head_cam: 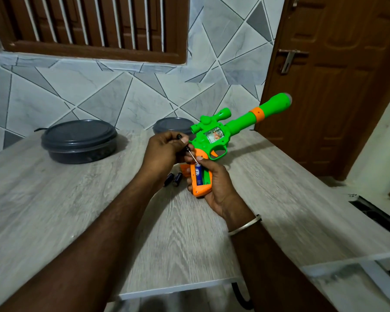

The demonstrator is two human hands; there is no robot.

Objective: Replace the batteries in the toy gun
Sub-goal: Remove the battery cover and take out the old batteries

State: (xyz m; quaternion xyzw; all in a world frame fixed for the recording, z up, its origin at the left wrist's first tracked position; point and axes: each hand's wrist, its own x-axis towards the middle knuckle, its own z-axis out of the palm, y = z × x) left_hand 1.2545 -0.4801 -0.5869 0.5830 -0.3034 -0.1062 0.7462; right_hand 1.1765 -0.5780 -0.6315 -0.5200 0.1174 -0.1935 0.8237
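One battery (198, 174) lies lengthwise in gun (221, 136) grip, right hand (221, 188) grasping it over mid worktop (99, 210). Left hand (162, 152) pinches screwdriver (190, 154), tip at battery far end; barrel points toward far-right corner.

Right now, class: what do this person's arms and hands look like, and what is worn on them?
The left forearm and right forearm are bare, no sleeves in view. The left hand and right hand wear no gloves. A thin, plain silver bangle circles the right wrist; the left wrist is bare.
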